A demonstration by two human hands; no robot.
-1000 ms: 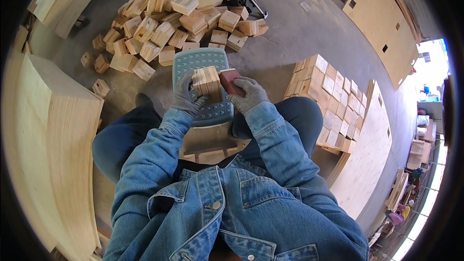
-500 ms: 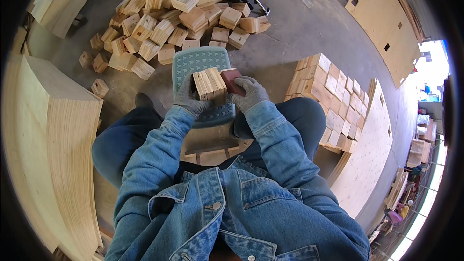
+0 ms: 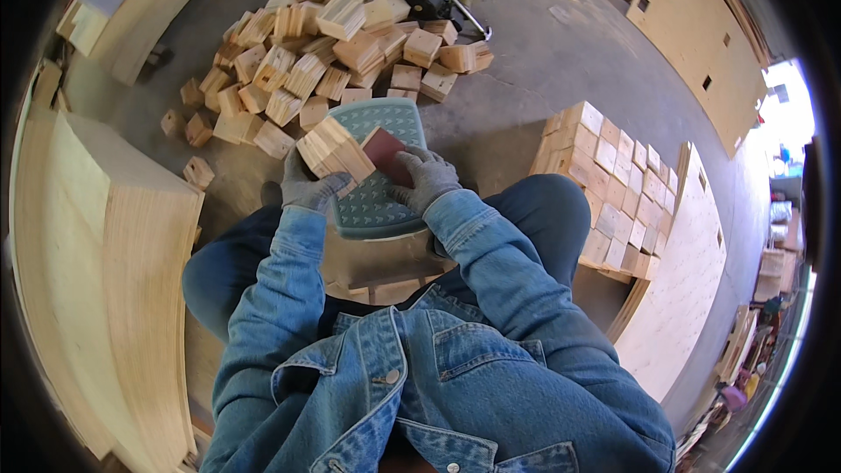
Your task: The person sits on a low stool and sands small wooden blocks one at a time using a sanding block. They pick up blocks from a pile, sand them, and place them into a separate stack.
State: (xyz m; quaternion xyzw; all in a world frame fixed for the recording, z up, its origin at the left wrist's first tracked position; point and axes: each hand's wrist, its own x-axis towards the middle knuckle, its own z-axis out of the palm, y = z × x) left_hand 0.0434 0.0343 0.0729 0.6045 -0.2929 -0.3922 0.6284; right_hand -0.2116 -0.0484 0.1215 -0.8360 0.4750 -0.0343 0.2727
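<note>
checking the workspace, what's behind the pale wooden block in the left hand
Behind the pale wooden block, to its right, the textured teal plastic stool shows; what the block and grey-gloved left hand cover is hidden.

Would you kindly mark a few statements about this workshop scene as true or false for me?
1. The left hand holds a laminated wooden block. True.
2. The right hand holds nothing. False: it holds a reddish-brown block.
3. The teal textured stool is below the hands. True.
4. The neat block stack is left of the stool. False: it is to the right.
5. A loose block heap lies beyond the stool. True.
</note>
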